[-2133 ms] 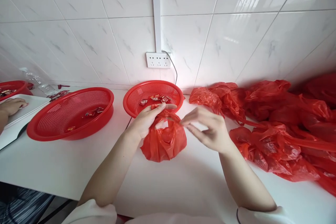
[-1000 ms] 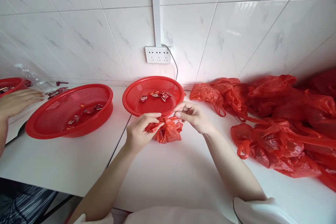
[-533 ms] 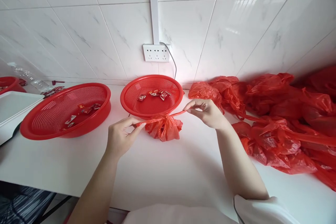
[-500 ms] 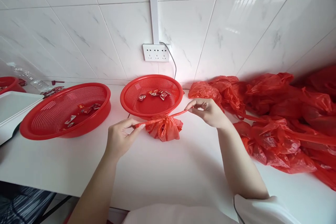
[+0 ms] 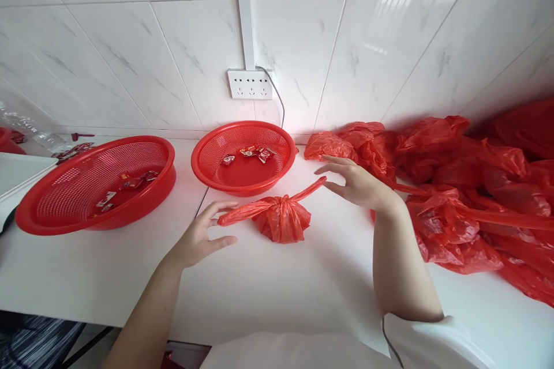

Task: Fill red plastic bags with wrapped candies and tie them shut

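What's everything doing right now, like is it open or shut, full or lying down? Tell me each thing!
Red bag: tied at the neck, handles out sideways.
Left hand: open, around one handle end; touching, can't tell.
Right hand: open, near the other handle.
Middle basket: upright, a few packets inside.
Left basket: some packets inside.
Bag pile: heaped, crumpled.
Clear bottle: lying down.
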Action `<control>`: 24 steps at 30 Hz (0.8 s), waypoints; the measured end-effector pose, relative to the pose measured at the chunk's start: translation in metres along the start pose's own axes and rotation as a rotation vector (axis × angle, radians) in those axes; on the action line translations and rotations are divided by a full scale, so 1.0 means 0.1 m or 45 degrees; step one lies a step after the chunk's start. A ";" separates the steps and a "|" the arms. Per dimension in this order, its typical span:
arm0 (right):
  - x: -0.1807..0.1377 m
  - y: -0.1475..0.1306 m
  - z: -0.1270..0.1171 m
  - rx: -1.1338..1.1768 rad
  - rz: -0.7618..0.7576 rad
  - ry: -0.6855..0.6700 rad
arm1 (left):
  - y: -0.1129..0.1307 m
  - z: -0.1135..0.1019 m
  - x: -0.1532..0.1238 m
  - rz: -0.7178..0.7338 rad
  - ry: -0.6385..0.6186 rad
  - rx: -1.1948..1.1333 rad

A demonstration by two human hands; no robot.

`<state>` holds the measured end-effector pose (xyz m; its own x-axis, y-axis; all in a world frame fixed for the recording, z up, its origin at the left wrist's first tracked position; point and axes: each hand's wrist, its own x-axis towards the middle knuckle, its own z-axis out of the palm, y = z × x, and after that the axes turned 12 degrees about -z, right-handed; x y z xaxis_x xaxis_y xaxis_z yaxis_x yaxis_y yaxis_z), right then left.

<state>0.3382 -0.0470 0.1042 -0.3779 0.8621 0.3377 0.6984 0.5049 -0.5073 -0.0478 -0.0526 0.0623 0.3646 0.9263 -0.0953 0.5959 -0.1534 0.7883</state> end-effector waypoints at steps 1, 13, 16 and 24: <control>0.00 -0.07 0.06 -0.021 -0.037 0.025 | 0.00 0.06 0.04 0.030 -0.050 0.035; -0.02 -0.43 1.15 -0.108 -0.196 -0.539 | 0.08 0.85 0.49 0.223 -0.110 0.156; -0.02 -0.34 1.20 -0.139 -0.231 -0.531 | 0.05 0.93 0.49 0.140 -0.063 0.088; 0.02 -0.16 1.17 0.058 -0.171 -0.477 | -0.07 1.02 0.50 0.188 -0.024 0.006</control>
<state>0.2548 -0.0481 0.0205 -0.6655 0.7402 0.0956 0.6029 0.6087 -0.5158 0.0396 -0.0401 -0.0100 0.4617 0.8870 0.0104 0.5378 -0.2892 0.7919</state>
